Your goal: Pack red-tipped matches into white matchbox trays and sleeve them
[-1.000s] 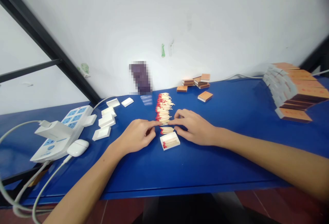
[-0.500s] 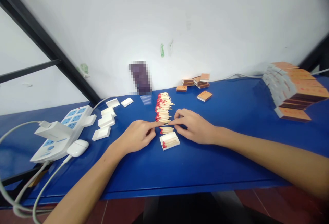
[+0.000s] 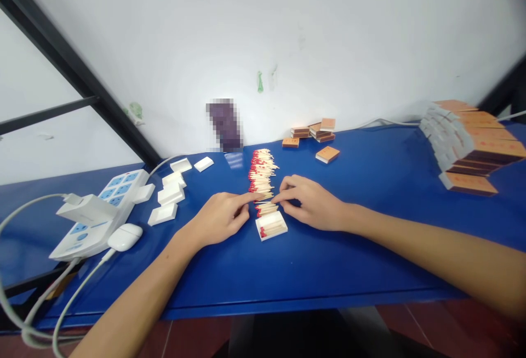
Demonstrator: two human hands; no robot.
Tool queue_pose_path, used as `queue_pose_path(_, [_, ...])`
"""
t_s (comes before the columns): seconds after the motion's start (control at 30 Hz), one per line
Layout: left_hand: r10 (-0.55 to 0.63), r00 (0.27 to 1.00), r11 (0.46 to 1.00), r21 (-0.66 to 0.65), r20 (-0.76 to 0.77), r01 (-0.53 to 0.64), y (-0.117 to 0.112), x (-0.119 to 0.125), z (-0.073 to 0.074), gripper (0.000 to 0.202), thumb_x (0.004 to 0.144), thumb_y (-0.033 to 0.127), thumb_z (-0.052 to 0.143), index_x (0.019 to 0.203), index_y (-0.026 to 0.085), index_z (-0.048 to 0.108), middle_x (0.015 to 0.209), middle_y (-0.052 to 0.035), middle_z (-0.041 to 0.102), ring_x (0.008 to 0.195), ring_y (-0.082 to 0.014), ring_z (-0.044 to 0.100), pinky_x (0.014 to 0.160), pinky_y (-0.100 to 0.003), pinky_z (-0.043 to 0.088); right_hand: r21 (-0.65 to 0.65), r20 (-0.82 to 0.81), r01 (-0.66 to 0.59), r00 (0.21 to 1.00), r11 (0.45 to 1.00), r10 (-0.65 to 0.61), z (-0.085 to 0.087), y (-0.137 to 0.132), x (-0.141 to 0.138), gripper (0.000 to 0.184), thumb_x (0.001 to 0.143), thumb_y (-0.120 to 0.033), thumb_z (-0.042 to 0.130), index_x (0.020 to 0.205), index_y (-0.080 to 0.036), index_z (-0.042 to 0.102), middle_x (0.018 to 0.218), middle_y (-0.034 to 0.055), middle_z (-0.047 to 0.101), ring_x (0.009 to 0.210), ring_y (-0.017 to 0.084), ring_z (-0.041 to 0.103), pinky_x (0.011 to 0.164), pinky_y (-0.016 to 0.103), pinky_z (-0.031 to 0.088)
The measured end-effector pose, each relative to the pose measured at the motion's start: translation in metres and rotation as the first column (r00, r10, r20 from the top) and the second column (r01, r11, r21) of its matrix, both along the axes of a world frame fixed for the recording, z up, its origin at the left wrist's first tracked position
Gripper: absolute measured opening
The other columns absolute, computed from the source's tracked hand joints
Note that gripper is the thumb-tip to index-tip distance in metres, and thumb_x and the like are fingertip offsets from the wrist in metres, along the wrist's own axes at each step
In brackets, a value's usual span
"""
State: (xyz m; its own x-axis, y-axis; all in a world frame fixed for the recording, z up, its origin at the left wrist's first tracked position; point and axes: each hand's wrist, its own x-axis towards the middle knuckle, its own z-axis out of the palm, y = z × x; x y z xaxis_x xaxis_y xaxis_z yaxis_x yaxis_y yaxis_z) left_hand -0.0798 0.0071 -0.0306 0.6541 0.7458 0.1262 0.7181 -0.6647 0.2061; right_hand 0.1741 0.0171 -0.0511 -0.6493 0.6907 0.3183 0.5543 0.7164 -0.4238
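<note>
A long row of red-headed matches [image 3: 262,174] lies on the blue table, heads to the left. My left hand [image 3: 222,217] is at its left side, index finger stretched out over the heads and the other fingers curled. From the right, my right hand [image 3: 308,200] points its index fingertip at the stick ends, thumb held apart. Neither hand grips anything that I can see. Just below the fingertips is a small separate group of matches [image 3: 268,209]. Nearest me, a white matchbox tray [image 3: 276,218] holds several matches.
More white trays [image 3: 169,194] lie at the left, beside a power strip [image 3: 98,237] with a plugged-in charger and a white earbud case [image 3: 125,236]. Orange matchboxes [image 3: 327,154] sit near the wall. At the right stands a large stack of matchboxes [image 3: 472,139]. A pixelated dark object [image 3: 225,125] leans on the wall.
My left index finger has shifted slightly up and away from the right fingertip. The small match group near the tray looks larger and nearer the tray. Otherwise little differs.
</note>
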Motion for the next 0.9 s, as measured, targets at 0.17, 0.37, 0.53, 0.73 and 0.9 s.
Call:
queue_pose_path(0.17, [-0.022, 0.998, 1.0, -0.006, 0.054, 0.022, -0.0007, -0.0009, -0.0005, 0.041, 0.091, 0.015, 0.045, 0.126, 0.023, 0.064, 0.077, 0.001, 0.069, 0.058, -0.0109, 0.054, 0.06, -0.023, 0.037, -0.003, -0.029, 0.013, 0.999, 1.0, -0.013, -0.001, 0.0, -0.0008, 0.026, 0.09, -0.015, 0.054, 0.107, -0.019, 0.074, 0.099, 0.0075, 0.063, 0.091, 0.02, 0.058, 0.08, 0.035, 0.047])
queue_pose_path(0.37, [-0.015, 0.998, 1.0, -0.026, 0.059, 0.016, -0.0002, -0.0005, -0.0004, 0.04, 0.09, 0.013, 0.047, 0.122, 0.024, 0.068, 0.085, 0.0007, 0.073, 0.064, -0.0118, 0.06, 0.062, -0.023, 0.041, 0.03, -0.047, 0.067, 0.997, 0.997, -0.065, -0.0005, -0.0004, -0.0027, 0.025, 0.089, -0.014, 0.053, 0.103, -0.016, 0.074, 0.093, 0.0071, 0.064, 0.086, 0.019, 0.058, 0.079, 0.034, 0.047])
queue_pose_path(0.53, [-0.01, 0.998, 1.0, -0.02, 0.067, 0.012, 0.0005, -0.0005, -0.0014, 0.039, 0.089, 0.013, 0.048, 0.119, 0.022, 0.07, 0.089, -0.0003, 0.075, 0.065, -0.0124, 0.062, 0.062, -0.023, 0.042, 0.03, -0.046, 0.095, 0.995, 0.995, -0.093, 0.0002, -0.0003, -0.0033, 0.022, 0.087, -0.013, 0.054, 0.094, -0.016, 0.075, 0.091, 0.0069, 0.065, 0.084, 0.019, 0.058, 0.077, 0.033, 0.047])
queue_pose_path(0.73, [-0.022, 0.997, 1.0, -0.014, 0.072, 0.023, 0.0012, -0.0002, -0.0034, 0.038, 0.089, 0.014, 0.048, 0.119, 0.022, 0.07, 0.094, -0.0011, 0.076, 0.068, -0.0134, 0.065, 0.064, -0.024, 0.045, 0.04, -0.056, 0.043, 0.998, 0.998, -0.041, 0.0005, -0.0018, -0.0026, 0.022, 0.086, -0.013, 0.055, 0.095, -0.017, 0.075, 0.092, 0.0069, 0.065, 0.085, 0.019, 0.059, 0.078, 0.033, 0.047])
queue_pose_path(0.9, [-0.032, 0.997, 0.999, -0.017, 0.074, 0.033, 0.0005, 0.0005, -0.0026, 0.038, 0.088, 0.013, 0.047, 0.117, 0.021, 0.071, 0.096, -0.0016, 0.076, 0.07, -0.0136, 0.065, 0.064, -0.024, 0.045, 0.035, -0.045, 0.033, 0.998, 0.999, -0.032, 0.0011, -0.0018, -0.0026, 0.023, 0.087, -0.013, 0.055, 0.099, -0.017, 0.075, 0.092, 0.0069, 0.064, 0.086, 0.019, 0.058, 0.078, 0.034, 0.046])
